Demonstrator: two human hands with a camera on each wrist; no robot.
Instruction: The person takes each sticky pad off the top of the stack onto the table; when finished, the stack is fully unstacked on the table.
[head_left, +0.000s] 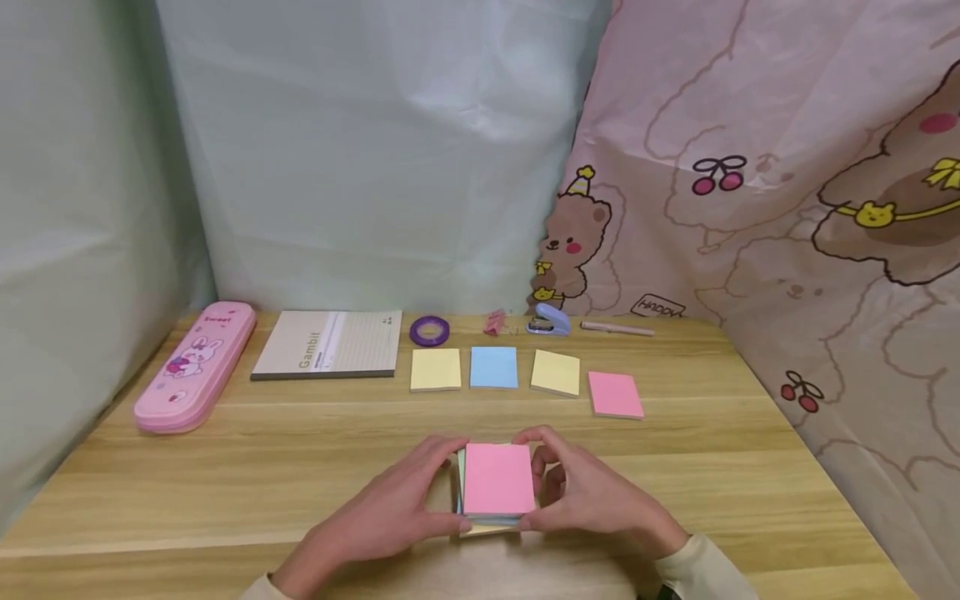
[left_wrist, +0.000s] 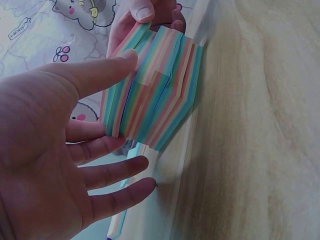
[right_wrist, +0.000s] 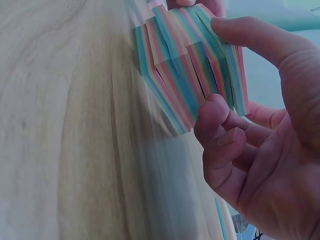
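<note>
OK, I see the person's bare L hand [head_left: 401, 504] and bare R hand [head_left: 588, 492] holding a squarish stack of paper note pads w/ a pink top and striped multicoloured edges [head_left: 498, 479] btwn them, over the near, central part of the pale wood-grain table [head_left: 225, 500]. L hand has thumb & index spread apart, pinching the stack at its near-L & far-L corners; its other fingers stretch out loosely, per the L wrist view. R hand pinches the opp. side: thumb at the near-R corner, index at the far-R one, remaining fingers bent, tips by the side. Stack sits a bit askew: yellow juts out at the bottom front, a sliver of green shows on the L, & the edges look stepped in both wrist views.

Beyond the hands, loose pads lie in a row, L to R: square pale-yellow pad [head_left: 435, 369], square light-blue pad [head_left: 493, 367], second pale-yellow pad [head_left: 556, 372], & bright-pink pad [head_left: 615, 395], that last one a little nearer. Behind those: round purple tape roll [head_left: 430, 342], small pink metal clip [head_left: 495, 322], lavender-blue stapler [head_left: 553, 319], slim pale-pink pen [head_left: 617, 328]. Over on the L, a beige-and-white notebook marked "Gambit" [head_left: 327, 344], then a long pink pencil case w/ a bunny [head_left: 197, 367].
</note>
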